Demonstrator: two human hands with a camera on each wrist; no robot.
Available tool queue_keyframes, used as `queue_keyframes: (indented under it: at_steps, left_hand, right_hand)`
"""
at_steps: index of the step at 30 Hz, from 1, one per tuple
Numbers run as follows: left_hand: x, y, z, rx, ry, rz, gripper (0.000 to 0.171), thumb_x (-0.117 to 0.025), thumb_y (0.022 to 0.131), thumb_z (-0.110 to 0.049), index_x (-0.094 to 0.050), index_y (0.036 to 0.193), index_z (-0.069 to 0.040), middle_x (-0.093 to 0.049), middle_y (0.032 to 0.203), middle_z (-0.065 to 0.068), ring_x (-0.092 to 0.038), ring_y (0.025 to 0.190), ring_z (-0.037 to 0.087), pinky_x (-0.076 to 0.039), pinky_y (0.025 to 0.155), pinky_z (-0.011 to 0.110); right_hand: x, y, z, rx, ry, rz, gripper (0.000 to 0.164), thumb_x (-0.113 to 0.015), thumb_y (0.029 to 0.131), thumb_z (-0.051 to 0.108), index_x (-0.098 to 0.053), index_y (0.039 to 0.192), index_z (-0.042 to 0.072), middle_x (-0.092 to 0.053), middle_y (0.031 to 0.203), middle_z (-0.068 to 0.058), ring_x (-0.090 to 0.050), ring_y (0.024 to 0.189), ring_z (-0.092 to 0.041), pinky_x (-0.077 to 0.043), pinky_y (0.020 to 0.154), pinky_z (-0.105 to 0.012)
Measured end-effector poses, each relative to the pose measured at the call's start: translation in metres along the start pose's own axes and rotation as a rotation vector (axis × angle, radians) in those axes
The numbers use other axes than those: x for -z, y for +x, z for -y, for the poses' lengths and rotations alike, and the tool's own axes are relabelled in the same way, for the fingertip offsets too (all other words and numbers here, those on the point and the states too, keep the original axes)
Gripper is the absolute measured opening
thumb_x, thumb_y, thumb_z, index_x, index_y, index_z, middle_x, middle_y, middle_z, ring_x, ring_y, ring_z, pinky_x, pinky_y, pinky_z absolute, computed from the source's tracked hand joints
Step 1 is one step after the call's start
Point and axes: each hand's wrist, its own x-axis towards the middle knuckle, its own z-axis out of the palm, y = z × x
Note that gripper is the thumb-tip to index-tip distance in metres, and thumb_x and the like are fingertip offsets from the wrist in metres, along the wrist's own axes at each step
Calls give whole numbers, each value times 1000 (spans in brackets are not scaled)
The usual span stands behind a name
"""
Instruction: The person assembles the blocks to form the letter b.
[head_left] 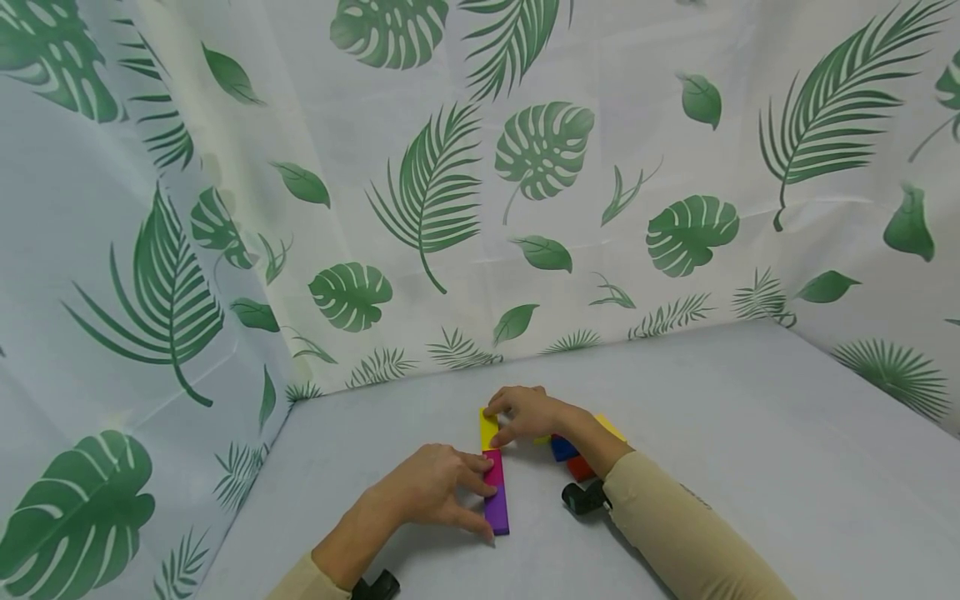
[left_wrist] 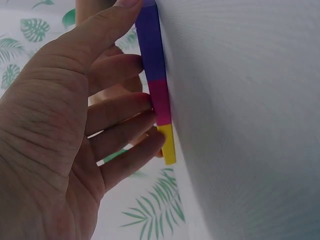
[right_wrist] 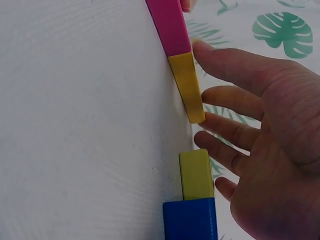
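Note:
Three blocks lie end to end in a line on the table: a purple block (head_left: 497,515) nearest, a magenta block (head_left: 494,467) in the middle and a yellow block (head_left: 488,433) farthest. Over the near part reaches my left hand (head_left: 431,485), its thumb by the purple block's near end and its extended fingertips on the tops of the purple and magenta ones. My right hand (head_left: 528,412) spreads thumb and index finger along the yellow block, thumb tip close to the magenta joint. In the right wrist view its other fingers are loosely bent.
Right of the row, partly under my right forearm, sit a blue block (head_left: 564,448), a red block (head_left: 581,469) and more yellow ones, including a paler yellow block (right_wrist: 196,174) beside the blue. A leaf-patterned curtain (head_left: 585,250) stands behind the white table (head_left: 720,417).

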Motion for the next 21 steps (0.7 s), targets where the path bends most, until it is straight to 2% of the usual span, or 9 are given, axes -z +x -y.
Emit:
queue_keyframes:
  at_steps: [14, 21]
  left_hand:
    - [0, 0, 0, 32, 4, 15, 57, -74, 79, -75, -80, 117, -33, -71, 133, -5, -70, 120, 9, -59, 97, 31]
    - [0, 0, 0, 55, 12, 43, 57, -73, 80, -76, -79, 120, -36, -71, 134, -7, -68, 123, 10, -60, 97, 35]
  right_hand:
    - [2, -1, -2, -15, 24, -2, 52, -83, 88, 39, -71, 134, 18, -64, 144, -4, -52, 139, -31, -29, 114, -65]
    - [15, -8, 0, -46, 57, -22, 53, -80, 90, 38, -68, 138, 19, -61, 148, -3, -52, 139, -32, -28, 117, -69]
